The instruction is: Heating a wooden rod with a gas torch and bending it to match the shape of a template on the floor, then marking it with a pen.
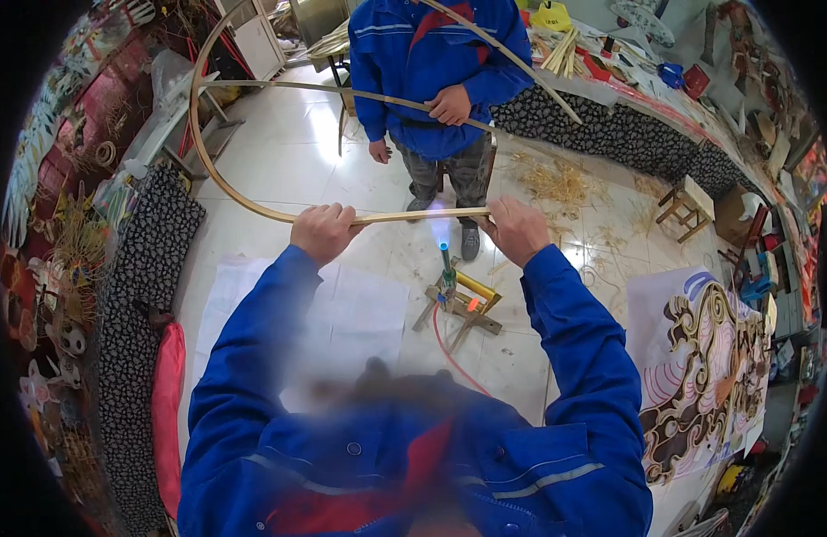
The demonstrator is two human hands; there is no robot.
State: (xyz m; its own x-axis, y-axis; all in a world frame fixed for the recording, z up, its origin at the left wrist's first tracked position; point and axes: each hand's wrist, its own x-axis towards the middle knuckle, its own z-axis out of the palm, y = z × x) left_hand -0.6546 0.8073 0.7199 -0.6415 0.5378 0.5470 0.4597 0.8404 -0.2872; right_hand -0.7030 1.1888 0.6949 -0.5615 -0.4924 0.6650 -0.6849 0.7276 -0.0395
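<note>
My left hand [324, 234] and my right hand [518, 231] are both closed on a long, thin bamboo strip [404, 217]. Between them the strip runs nearly level. Beyond my left hand it sweeps up and away in a wide curve. Under the straight part stands a gas torch [446, 276], its bluish flame [442, 231] rising at the strip between my hands. A red hose leads from the torch toward me.
Opposite me a person in blue workwear has a hand [450, 106] on another thin strip reaching toward the curve. Shavings [552, 179] and a wooden stool [685, 208] are at right. White paper [368, 304] and a scrollwork frame on a drawing [700, 376] lie on the floor.
</note>
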